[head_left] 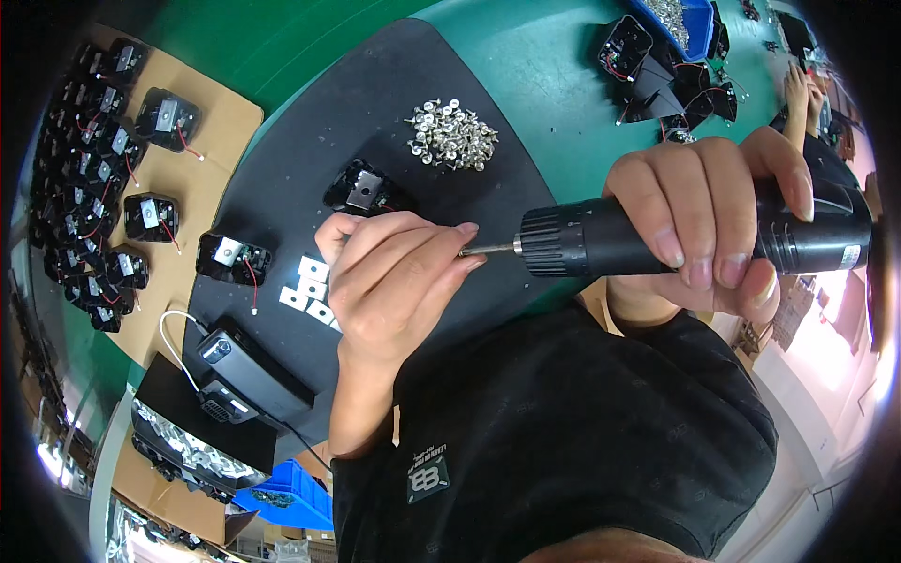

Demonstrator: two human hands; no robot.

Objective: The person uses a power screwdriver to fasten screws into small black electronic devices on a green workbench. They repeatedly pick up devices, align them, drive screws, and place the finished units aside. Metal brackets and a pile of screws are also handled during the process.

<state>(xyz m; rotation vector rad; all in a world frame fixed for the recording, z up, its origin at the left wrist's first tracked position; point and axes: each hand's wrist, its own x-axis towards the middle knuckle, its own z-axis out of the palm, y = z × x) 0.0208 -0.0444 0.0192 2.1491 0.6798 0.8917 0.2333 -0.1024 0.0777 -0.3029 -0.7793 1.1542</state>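
Note:
My right hand [709, 211] is wrapped round a black electric screwdriver [591, 239], which lies level with its bit [497, 249] pointing left. My left hand [389, 281] is closed in a pinch at the bit's tip, on a small metal screw [463, 251] mostly hidden by the fingertips. Just beyond that hand, a black plastic housing [364, 188] with a metal plate inside rests on the dark mat [375, 103]. Beside the left wrist lie several white square plates with holes [313, 269]. A pile of silver screws [452, 136] sits farther back on the mat.
Another housing with a red wire [233, 255] stands at the mat's left edge. Many more fill the cardboard [225, 108] at left. A black device with a white cable [253, 366] sits near left. Far right are a blue bin [690, 28] and a co-worker's hands [802, 94].

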